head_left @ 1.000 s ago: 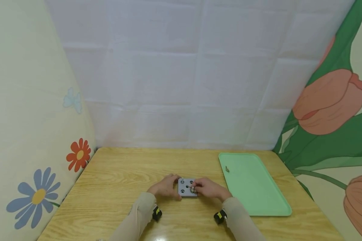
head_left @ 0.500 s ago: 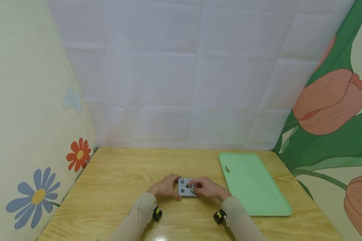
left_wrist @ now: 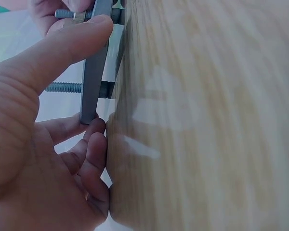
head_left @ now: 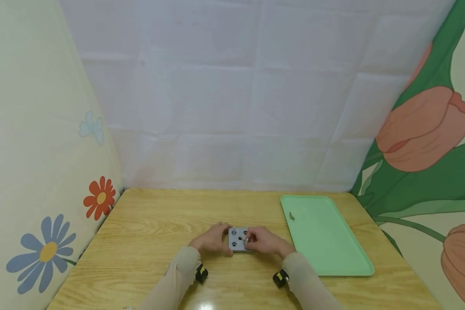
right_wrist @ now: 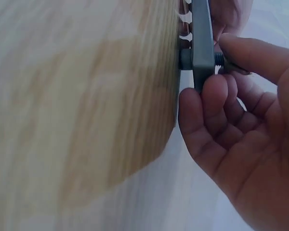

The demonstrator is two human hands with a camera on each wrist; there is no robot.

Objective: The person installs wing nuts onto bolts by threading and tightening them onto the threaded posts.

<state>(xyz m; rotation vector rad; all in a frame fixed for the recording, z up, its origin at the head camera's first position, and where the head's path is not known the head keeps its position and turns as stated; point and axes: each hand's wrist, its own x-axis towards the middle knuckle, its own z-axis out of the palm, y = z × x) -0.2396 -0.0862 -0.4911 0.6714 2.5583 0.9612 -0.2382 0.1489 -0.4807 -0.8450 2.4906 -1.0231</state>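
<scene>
Gripping bolted plate (head_left: 238,243), yellow-marked wrist cameras (head_left: 201,273) nearby

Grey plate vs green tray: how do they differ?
The plate is small and grey; the tray is larger and green.
The plate sits raised off the table; the tray lies flat on it.
The left hand grips the plate; neither hand grips the tray.
Both have rounded corners.
</scene>
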